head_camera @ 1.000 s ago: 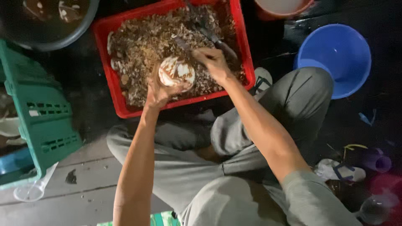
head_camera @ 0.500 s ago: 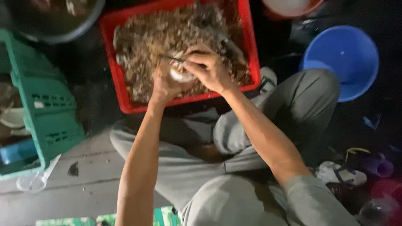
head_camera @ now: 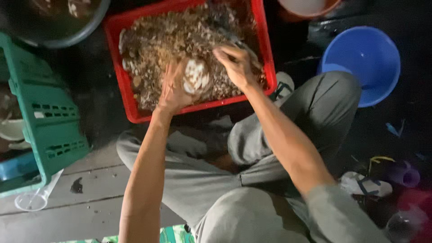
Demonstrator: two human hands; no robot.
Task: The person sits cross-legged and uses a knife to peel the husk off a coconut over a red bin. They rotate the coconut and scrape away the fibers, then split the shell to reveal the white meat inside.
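Plank floor runs along the near left, grey boards; person sits on it, grey trousers filling near centre. Red crate sits far centre just past the knees, full of brownish shell debris, mixed and blurred. Green slotted crate stands on the left, well apart from the red one. Blue plastic basin on the far right, beside the right knee. Dark round tub at far left corner, contents unclear. Orange-rimmed bowl at far edge, right of the red crate, mostly cut off. Sandal near right on the dark floor; clear plastic cup lies near left by the green crate. Left hand is over the near part of the red crate, fingers wrapped around a pale rounded shell, gripping it from the left side. Right hand is just right of the shell, fingers curled closed on a thin dark tool that angles away over the debris; tool is motion-blurred, can't tell its tip or whether it touches the shell.
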